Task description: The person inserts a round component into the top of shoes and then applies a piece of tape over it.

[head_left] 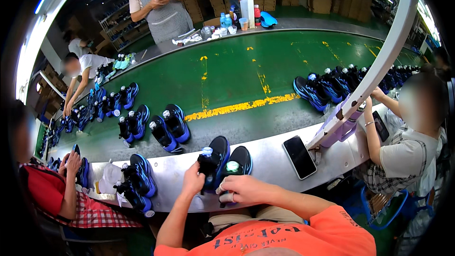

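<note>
A pair of black-and-blue sneakers stands before me on the metal ledge, toes pointing away. My left hand (193, 180) is closed at the collar of the left sneaker (219, 151), its fingertips partly hidden by the shoe. At the heel of the right sneaker (242, 157), the fingers of my right hand (246, 189) are pinched together on its back edge. White wraps cover some of those fingers. Pale stuffing with a blue print (207, 151) shows in the left shoe, and greenish-white stuffing (232, 166) in the right one.
A green conveyor belt (227, 80) carries several sneaker pairs (170, 128). Left on the ledge are another pair (142, 175) and crumpled white paper (110, 178); right are a phone (299, 157), a purple bottle (342, 128) and a slanted white post (379, 66). Co-workers sit on both sides.
</note>
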